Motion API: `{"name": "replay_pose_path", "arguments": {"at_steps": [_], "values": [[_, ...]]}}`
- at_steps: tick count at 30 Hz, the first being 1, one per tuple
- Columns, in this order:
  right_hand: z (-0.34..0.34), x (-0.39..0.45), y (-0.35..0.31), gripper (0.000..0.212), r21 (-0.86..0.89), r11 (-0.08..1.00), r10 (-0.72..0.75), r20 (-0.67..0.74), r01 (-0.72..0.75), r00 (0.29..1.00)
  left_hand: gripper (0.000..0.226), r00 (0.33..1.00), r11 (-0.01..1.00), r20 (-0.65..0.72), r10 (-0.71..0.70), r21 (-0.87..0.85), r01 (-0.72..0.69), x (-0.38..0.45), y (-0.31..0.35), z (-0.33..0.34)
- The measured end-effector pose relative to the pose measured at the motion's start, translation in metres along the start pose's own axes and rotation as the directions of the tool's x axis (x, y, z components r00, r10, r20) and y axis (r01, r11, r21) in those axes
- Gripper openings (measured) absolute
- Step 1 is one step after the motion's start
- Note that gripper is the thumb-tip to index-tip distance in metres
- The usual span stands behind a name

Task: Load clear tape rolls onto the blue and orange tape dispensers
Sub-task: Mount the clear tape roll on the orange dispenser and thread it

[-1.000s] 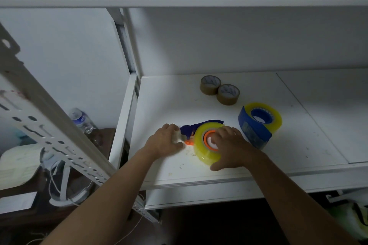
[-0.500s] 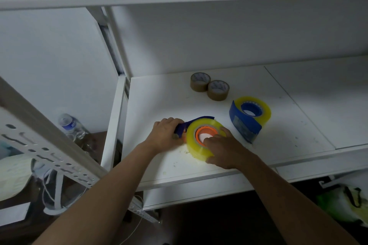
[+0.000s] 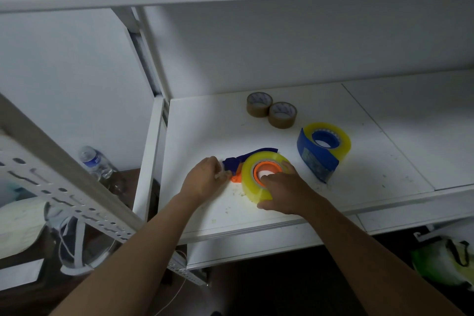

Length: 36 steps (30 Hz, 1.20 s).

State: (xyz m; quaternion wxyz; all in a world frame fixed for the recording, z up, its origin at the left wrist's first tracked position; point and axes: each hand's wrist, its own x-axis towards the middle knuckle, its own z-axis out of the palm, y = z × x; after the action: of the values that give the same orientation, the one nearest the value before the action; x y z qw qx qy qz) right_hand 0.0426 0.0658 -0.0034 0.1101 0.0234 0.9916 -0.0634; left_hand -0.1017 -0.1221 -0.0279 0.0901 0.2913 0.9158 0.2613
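1. Head view, setting: a white metal shelf fills the middle of the frame under a white wall, with a perforated upright crossing the lower left. Beyond the shelf's left edge, a water bottle lies lower down.
2. Head view, upper centre: two small brown tape rolls sit touching each other near the back of the shelf. They look apart from the job.
3. Head view, right of centre: the blue dispenser rests on the shelf with a clear tape roll already seated round its blue hub. That half of the task looks done.
4. Head view, centre: the second clear roll sits over the orange hub of the orange dispenser, whose dark blue blade end points toward the left of the frame.
5. The right hand curls over the near side of this roll, fingers reaching into its core, thumb low against the outer wall.
6. The left hand grips the dispenser's blade end, fingers bent round it, and seems to pinch a strip of tape there; that detail is too small to be sure.
7. Judgement: the roll appears mounted, so what is left is likely threading the tape end over the cutter.
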Motion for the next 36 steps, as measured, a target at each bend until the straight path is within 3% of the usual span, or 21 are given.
{"name": "replay_pose_path", "arguments": {"at_steps": [7, 12, 19, 23, 29, 36], "values": [[0.0, -0.002, 0.006, 0.043, 0.037, 0.999, 0.002, 0.056, -0.004, 0.998, 0.04, 0.994, 1.0, 0.109, -0.028, 0.008, 0.027, -0.004, 0.004, -0.012], [-0.002, 0.001, 0.011, 0.049, 0.069, 0.997, 0.009, 0.097, -0.016, 0.995, 0.026, 0.984, 0.98, 0.172, -0.038, 0.2, 0.003, -0.004, 0.011, -0.019], [0.0, 0.006, 0.009, 0.058, 0.033, 0.999, 0.018, 0.059, -0.02, 0.998, 0.01, 0.96, 0.952, 0.232, -0.156, 0.294, 0.084, -0.006, -0.015, -0.039], [-0.002, 0.005, 0.006, 0.063, 0.04, 0.999, 0.018, 0.069, -0.021, 0.997, 0.018, 0.973, 0.952, 0.148, -0.18, 0.273, 0.135, -0.007, -0.016, -0.033], [0.0, -0.002, 0.012, 0.044, 0.08, 0.997, -0.008, 0.068, 0.003, 0.998, 0.021, 0.983, 0.951, 0.082, -0.166, 0.277, 0.138, -0.005, -0.014, -0.03], [-0.004, 0.001, 0.012, 0.06, 0.093, 0.996, -0.001, 0.111, -0.009, 0.994, 0.018, 0.975, 0.939, 0.014, -0.221, 0.273, 0.209, 0.004, -0.018, -0.03]]}}
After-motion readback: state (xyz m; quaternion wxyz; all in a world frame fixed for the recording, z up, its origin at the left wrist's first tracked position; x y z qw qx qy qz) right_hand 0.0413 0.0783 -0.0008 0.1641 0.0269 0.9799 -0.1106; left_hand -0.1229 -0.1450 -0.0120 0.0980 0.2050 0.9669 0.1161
